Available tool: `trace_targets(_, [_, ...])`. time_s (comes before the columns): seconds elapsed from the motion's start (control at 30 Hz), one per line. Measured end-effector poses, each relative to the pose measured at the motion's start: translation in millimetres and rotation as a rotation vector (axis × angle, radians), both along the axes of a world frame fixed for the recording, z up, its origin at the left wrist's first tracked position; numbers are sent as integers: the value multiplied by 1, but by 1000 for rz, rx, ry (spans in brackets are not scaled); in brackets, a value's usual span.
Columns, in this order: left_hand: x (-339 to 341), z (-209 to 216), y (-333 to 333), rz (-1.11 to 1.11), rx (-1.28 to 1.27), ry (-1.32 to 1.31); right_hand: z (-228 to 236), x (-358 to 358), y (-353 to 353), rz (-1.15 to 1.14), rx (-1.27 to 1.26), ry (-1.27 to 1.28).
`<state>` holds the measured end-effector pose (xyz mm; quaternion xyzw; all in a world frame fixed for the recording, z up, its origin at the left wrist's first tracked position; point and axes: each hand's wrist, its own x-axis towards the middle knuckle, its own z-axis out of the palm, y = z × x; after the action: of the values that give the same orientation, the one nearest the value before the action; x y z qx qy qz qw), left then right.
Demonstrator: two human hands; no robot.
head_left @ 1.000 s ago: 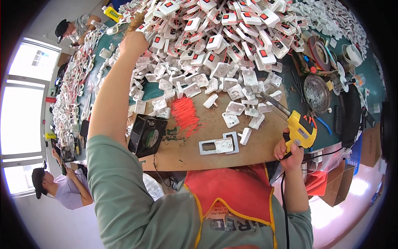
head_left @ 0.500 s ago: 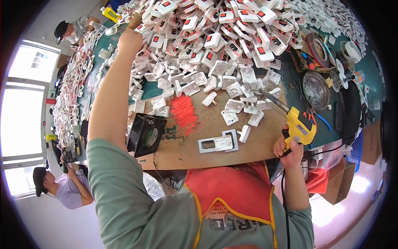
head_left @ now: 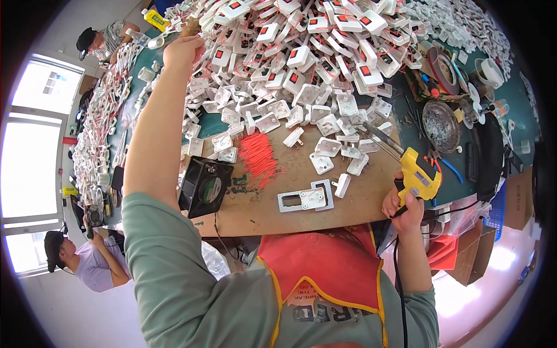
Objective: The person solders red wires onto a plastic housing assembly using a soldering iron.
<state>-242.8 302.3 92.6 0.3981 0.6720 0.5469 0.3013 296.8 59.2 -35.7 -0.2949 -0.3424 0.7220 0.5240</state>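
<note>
Gripping yellow soldering gun [head_left: 420,178] in right hand [head_left: 404,209] | reaching to switch-housing heap [head_left: 297,56] with left hand [head_left: 181,53], unable to tell if pinching | between hands: plug shell [head_left: 313,199] in grey jig [head_left: 329,200], apparently unwired | beyond: loose shells [head_left: 328,147], apparently remaining

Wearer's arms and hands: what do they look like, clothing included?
The left hand and right hand are ungloved. The forearms are bare, with no watch or bracelet showing. The sleeves are short, loose and plain grey-green, ending near the elbows.
</note>
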Motion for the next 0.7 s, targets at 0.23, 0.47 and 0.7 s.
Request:
trace_targets(0.23, [10,6,-9,-7,-259,729,-1,0,-1,-9,0,6])
trace_targets(0.47, [40,35,-23,133,-184,1038,-2,1,-1,-2,-11,23])
trace_targets(0.7, [79,38,-23,6,444,1368,2,-1,0,-6,-5,7])
